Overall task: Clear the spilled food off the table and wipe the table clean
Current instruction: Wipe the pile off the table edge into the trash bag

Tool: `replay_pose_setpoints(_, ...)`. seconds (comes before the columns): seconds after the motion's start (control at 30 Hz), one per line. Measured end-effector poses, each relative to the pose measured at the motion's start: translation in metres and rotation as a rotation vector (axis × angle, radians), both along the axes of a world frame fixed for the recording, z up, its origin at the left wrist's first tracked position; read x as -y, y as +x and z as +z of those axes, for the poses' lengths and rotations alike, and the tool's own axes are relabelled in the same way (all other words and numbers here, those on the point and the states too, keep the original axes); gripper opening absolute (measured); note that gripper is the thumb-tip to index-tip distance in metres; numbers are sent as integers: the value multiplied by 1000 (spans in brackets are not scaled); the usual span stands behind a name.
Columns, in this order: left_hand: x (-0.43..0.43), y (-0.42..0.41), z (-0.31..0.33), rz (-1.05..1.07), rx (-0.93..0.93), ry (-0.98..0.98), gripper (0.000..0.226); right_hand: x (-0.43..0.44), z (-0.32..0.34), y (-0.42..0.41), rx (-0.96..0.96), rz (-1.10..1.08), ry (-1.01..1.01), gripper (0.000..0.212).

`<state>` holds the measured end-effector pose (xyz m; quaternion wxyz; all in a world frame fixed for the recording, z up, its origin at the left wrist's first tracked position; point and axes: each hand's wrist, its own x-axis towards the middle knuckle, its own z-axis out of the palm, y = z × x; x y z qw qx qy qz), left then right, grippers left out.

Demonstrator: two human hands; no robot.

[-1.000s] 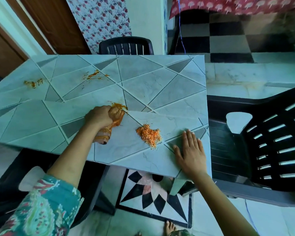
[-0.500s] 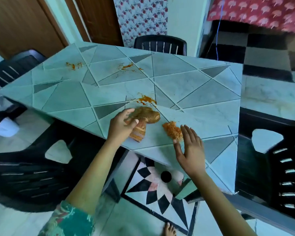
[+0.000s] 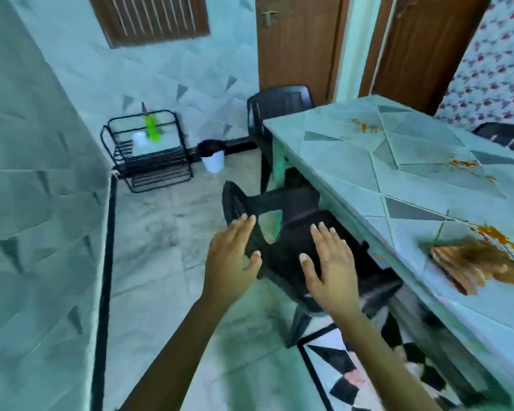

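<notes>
Left hand (image 3: 232,253): fingers spread, empty. Right hand (image 3: 328,262): likewise spread, empty. Both hover over the black plastic chair (image 3: 285,203), off the table (image 3: 353,161). Stained cloth (image 3: 481,265): lying loose near the table's edge. Orange food smears (image 3: 463,164): several, unwiped. Cleaning judged unfinished.

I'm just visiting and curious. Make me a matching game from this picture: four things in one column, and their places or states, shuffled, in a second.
Things:
1. stained cloth
2. green bottle
3. white bin
4. left hand

Places or states:
A. on the black wire rack
B. open, holding nothing
C. lying on the table
D. standing on the floor

Pairs: 1-C, 2-A, 3-D, 4-B.
</notes>
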<state>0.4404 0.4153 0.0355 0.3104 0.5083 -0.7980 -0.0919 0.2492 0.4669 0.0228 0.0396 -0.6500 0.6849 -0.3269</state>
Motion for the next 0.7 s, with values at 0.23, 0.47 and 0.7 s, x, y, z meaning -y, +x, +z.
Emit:
replay_pose_setpoints(0.23,29,138,-2,189,67,-3,65,63,2,131,-23,164,-27,62)
replay_pose_setpoints(0.47,113,210,-10,236,9,2,65,161,-7,204,9,208,-63,61)
replay_pose_setpoints(0.7,256,260,-6,350,-64,13,52,323,-14,262,83,241,-73,58)
